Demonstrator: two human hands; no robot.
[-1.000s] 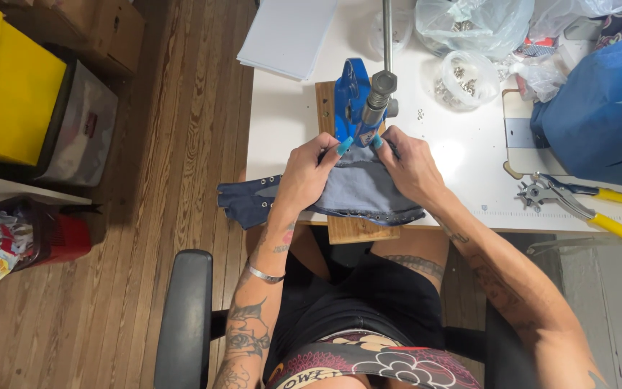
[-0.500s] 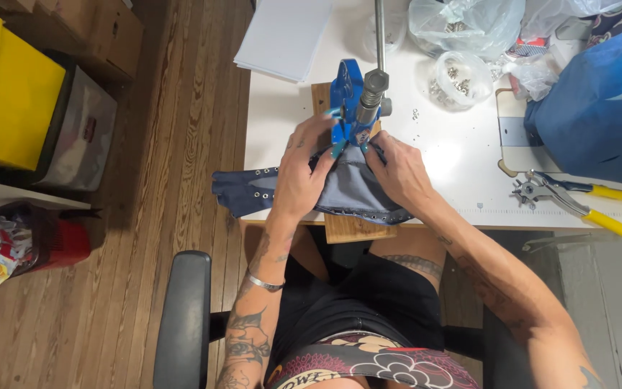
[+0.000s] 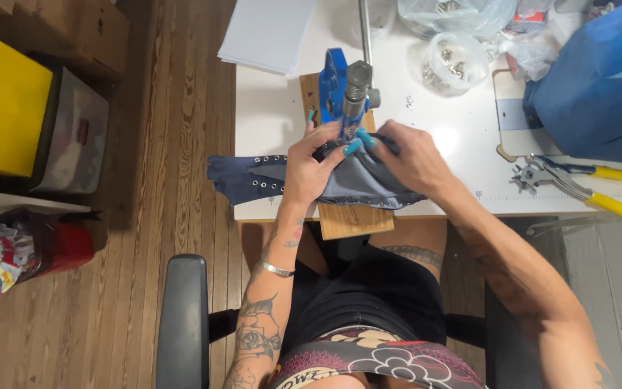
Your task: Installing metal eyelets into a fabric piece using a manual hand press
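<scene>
A dark blue fabric piece [image 3: 253,179] with a row of metal eyelets lies across the front of a white table [image 3: 271,122], its left end hanging past the edge. My left hand [image 3: 311,169] grips the fabric from the left, my right hand [image 3: 412,160] from the right. Both hold it under a blue hand press [image 3: 341,90] with a grey metal head, mounted on a wooden board [image 3: 350,220]. The fabric under the press head is hidden by my fingers.
Yellow-handled pliers [image 3: 584,186] lie at the right. A clear tub of metal fittings [image 3: 453,63], plastic bags, a blue bag [image 3: 599,94] and white paper [image 3: 264,32] sit further back. Left on the wood floor stand a yellow box [image 3: 1,101] and a red bin [image 3: 30,252]. A black chair arm [image 3: 181,317] is near.
The view has shifted slightly. Both hands have slid the fabric further in under the press head and bunched it closer together.
</scene>
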